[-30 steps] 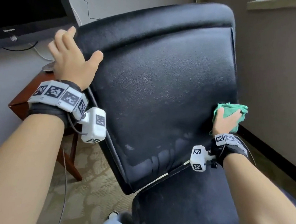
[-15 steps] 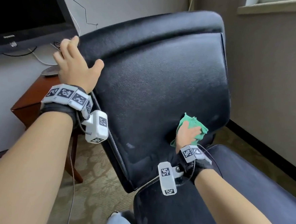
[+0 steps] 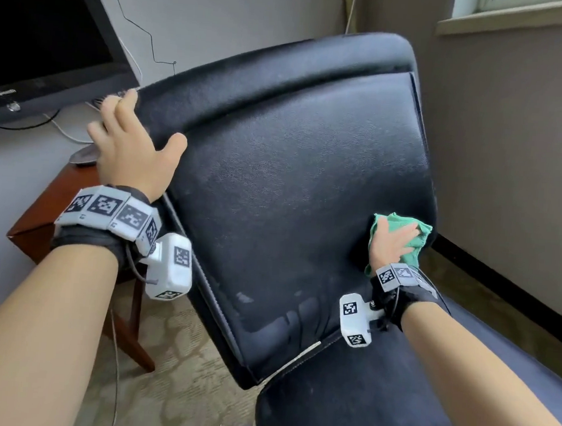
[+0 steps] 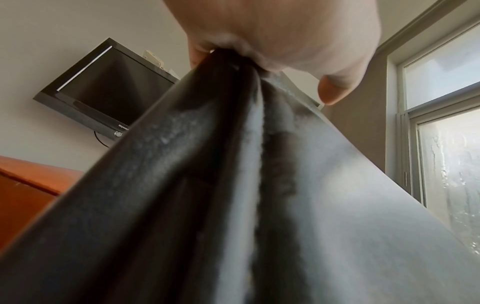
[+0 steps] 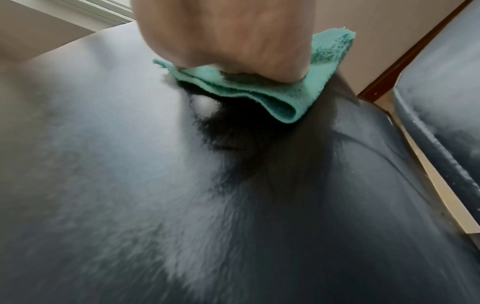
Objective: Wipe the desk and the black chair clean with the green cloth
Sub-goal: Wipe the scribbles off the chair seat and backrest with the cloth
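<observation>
The right hand (image 3: 391,244) lies flat on the green cloth (image 3: 416,237), fingers straight and spread over it, pressing the folded cloth against the backrest of the black chair (image 3: 290,197) near the backrest's lower right edge; from the right wrist view the heel of that hand (image 5: 228,35) bears down on the cloth (image 5: 272,94), whose doubled hem curls just below it on the dark leather. The left hand (image 3: 131,150) grips the upper left corner of the backrest, thumb lying on the front face and fingers wrapped behind the padded edge; the left wrist view shows the hand (image 4: 280,35) clamped over the side seam of the chair (image 4: 233,205), with the thumb tip showing on the front side. The backrest is tilted, leaning toward the left, and dull streaks show low on its front panel above the pale strip where it meets the seat (image 3: 376,402). Behind the left hand stands a reddish wooden desk (image 3: 58,190) with slanted legs, carrying a dark monitor (image 3: 35,46) whose round base and cables lie on the desk top. A patterned carpet (image 3: 168,371) covers the floor, and a window sill (image 3: 519,20) shows at the upper right.
</observation>
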